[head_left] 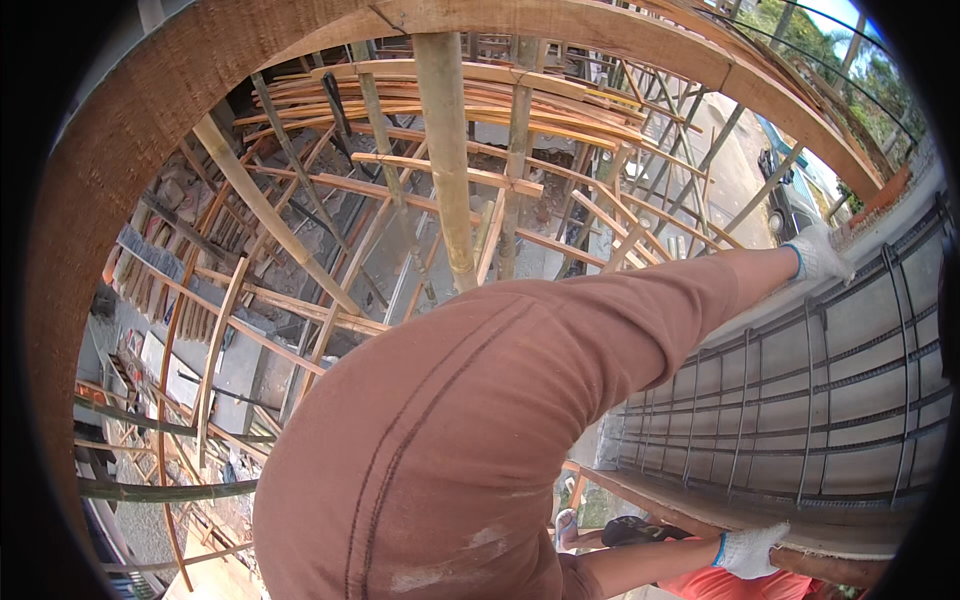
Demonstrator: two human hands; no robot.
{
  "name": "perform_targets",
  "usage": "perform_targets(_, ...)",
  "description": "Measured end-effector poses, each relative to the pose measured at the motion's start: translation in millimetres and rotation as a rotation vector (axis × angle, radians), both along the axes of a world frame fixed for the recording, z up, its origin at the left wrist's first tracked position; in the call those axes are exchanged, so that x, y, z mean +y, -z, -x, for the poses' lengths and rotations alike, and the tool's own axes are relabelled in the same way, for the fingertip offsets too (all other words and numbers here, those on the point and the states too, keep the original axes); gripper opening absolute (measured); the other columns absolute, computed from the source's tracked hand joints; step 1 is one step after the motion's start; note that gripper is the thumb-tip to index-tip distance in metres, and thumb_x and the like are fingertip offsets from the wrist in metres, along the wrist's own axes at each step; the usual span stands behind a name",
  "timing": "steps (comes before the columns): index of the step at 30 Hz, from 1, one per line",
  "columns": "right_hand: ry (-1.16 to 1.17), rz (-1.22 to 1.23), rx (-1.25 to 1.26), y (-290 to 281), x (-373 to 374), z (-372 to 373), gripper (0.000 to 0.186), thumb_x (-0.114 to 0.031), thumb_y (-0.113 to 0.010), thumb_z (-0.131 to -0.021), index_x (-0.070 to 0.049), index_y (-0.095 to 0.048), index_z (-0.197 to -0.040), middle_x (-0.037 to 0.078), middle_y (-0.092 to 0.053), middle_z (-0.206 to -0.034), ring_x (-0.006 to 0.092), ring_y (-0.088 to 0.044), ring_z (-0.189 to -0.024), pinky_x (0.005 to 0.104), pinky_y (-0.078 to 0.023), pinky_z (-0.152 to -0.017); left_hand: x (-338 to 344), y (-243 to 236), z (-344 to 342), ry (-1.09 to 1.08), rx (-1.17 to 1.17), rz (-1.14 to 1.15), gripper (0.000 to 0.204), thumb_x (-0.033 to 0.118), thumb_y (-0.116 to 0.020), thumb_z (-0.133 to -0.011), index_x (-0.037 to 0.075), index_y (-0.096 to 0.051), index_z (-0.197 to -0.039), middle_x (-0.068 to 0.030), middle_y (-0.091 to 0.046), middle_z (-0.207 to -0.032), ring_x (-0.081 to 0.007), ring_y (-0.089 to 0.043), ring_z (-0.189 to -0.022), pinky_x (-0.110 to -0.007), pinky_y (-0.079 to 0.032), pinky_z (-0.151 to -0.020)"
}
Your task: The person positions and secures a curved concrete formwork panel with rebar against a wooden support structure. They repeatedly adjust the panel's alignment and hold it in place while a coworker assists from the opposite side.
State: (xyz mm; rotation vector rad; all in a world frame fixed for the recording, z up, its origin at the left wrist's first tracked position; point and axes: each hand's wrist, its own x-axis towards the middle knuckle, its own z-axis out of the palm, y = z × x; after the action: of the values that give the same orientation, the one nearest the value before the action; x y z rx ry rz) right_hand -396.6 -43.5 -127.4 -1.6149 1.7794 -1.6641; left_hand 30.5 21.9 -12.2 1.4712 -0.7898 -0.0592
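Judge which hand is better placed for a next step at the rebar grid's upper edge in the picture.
Probably the left hand: it lies at the pale ledge beside that edge of the rebar grid. The right hand is at the wooden board along the opposite edge.

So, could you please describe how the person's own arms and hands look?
The left hand and right hand wear whitish knitted gloves with blue edging at the wrists. The brown shirt has sleeves that leave the forearms bare. Two dark lines of stitching run along the shirt, and pale smudges mark it.
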Motion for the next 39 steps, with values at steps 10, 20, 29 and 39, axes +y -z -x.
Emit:
perform_targets(10, -0.011, 0.153, -0.186, -2, 13, -17, 0.057, -0.031, -0.081, -0.07, 0.002, -0.061, -0.113, 0.017, -0.07, -0.099, 0.0335, -0.067, -0.093, 0.0409, -0.051, -0.081, 0, 11, -8, 0.222, 0.013, 0.134, 0.046, 0.036, -0.082, -0.076, 0.004, -0.073, -0.108, -0.0062, -0.073, -0.098, -0.0145, -0.065, -0.087, -0.03, -0.051, -0.082)
perform_targets(20, 0.005, 0.242, -0.22, -22, 21, -17, 0.044, -0.023, -0.075, -0.07, -0.004, -0.063, -0.109, 0.016, -0.068, -0.093, 0.0344, -0.067, -0.085, 0.0408, -0.051, -0.077, -15, 13, -21, 0.208, 0.087, 0.087, 0.052, 0.036, -0.078, -0.082, 0.001, -0.067, -0.119, -0.0084, -0.068, -0.106, -0.0173, -0.064, -0.093, -0.032, -0.051, -0.083)
perform_targets(29, -0.04, 0.143, -0.23, -26, 25, -15, 0.04, -0.02, -0.074, -0.072, -0.004, -0.066, -0.107, 0.016, -0.069, -0.093, 0.0365, -0.067, -0.085, 0.0423, -0.052, -0.075, -16, 19, -35, 0.177, 0.108, 0.101, 0.054, 0.033, -0.077, -0.082, -0.004, -0.065, -0.12, -0.0098, -0.068, -0.107, -0.0187, -0.064, -0.09, -0.032, -0.052, -0.08)
perform_targets(39, -0.066, 0.262, -0.232, -20, 18, -20, 0.029, -0.023, -0.077, -0.073, -0.003, -0.066, -0.093, 0.017, -0.068, -0.085, 0.0372, -0.066, -0.078, 0.0429, -0.052, -0.069, -18, 28, -64, 0.213, 0.062, 0.084, 0.052, 0.036, -0.078, -0.082, 0.0, -0.067, -0.118, -0.0103, -0.067, -0.108, -0.0191, -0.063, -0.092, -0.034, -0.052, -0.082)
